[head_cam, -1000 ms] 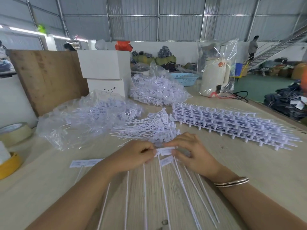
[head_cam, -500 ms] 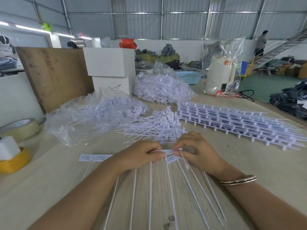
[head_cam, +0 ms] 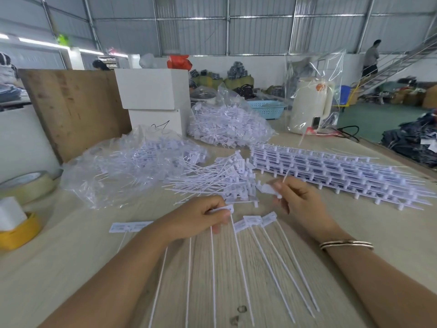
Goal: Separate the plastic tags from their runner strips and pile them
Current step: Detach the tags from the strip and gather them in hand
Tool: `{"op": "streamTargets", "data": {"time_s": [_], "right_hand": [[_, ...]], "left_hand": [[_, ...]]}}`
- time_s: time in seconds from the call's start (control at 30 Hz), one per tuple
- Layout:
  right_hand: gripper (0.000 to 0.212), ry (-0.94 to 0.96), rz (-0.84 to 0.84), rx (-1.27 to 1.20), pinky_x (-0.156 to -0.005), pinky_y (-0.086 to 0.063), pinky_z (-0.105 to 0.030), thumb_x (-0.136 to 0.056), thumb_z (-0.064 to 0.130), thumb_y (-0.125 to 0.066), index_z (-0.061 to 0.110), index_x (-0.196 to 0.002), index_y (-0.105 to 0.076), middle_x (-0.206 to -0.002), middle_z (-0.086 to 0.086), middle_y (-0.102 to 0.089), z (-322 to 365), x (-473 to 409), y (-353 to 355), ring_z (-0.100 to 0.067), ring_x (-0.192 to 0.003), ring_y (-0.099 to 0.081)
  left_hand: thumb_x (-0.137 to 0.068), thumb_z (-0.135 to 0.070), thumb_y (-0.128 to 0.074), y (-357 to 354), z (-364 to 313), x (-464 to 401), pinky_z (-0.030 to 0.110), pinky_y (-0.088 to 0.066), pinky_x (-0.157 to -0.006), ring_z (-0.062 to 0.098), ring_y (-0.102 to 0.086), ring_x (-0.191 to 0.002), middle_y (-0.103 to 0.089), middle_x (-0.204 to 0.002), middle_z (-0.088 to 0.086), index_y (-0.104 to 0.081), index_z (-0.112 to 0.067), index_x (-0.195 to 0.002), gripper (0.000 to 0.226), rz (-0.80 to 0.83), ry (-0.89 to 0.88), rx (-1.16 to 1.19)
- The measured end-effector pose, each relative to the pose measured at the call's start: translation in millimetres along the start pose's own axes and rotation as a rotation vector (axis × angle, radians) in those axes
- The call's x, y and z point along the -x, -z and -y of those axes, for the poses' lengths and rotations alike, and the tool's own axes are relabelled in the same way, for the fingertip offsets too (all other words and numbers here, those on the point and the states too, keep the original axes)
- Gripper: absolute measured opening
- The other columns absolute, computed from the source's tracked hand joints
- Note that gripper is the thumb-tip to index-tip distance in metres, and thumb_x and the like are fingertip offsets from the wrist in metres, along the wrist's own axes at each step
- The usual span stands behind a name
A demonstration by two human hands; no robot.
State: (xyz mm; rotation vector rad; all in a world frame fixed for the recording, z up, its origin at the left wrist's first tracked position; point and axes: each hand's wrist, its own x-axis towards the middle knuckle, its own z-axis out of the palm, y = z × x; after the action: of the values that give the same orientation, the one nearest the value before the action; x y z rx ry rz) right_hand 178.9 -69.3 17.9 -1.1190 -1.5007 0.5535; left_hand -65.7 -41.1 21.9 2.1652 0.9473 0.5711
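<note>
- Left hand [head_cam: 203,221] pins the tag strip [head_cam: 250,221] to the tabletop [head_cam: 354,221]; it should hold firm.
- Right hand [head_cam: 298,197], just beyond, pinches a freed tag [head_cam: 268,189].
- Farther ahead lies the pile [head_cam: 220,181]: drop it there.

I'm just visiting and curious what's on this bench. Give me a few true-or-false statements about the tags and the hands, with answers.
1. The right hand holds a single white tag lifted off the table. True.
2. The left hand is empty and flat on the table. False: it pinches the head end of the tags on the strip.
3. The pile of loose tags lies beyond the hands. True.
4. The stack of unseparated strips sits to the left by the tape rolls. False: it is on the right side.
5. The bracelet is on the left wrist. False: the right wrist.
</note>
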Motion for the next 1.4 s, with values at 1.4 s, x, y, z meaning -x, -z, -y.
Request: {"op": "streamTargets", "data": {"time_s": [1.4], "right_hand": [[0.025, 0.629, 0.202, 0.682, -0.07, -0.04, -0.034, -0.081, 0.045, -0.06, 0.028, -0.096, -0.072, -0.086, 0.01, -0.065, -2.5, 3.8, -20.3, -0.011, -0.076, -0.062]], "left_hand": [[-0.091, -0.029, -0.06, -6.0, -1.1, -3.0, 0.02, -0.034, -0.059, 0.002, -0.044, -0.058, -0.049, -0.062, -0.017, -0.054, -0.023, -0.073, 0.02, -0.007, 0.026, 0.024]]}}
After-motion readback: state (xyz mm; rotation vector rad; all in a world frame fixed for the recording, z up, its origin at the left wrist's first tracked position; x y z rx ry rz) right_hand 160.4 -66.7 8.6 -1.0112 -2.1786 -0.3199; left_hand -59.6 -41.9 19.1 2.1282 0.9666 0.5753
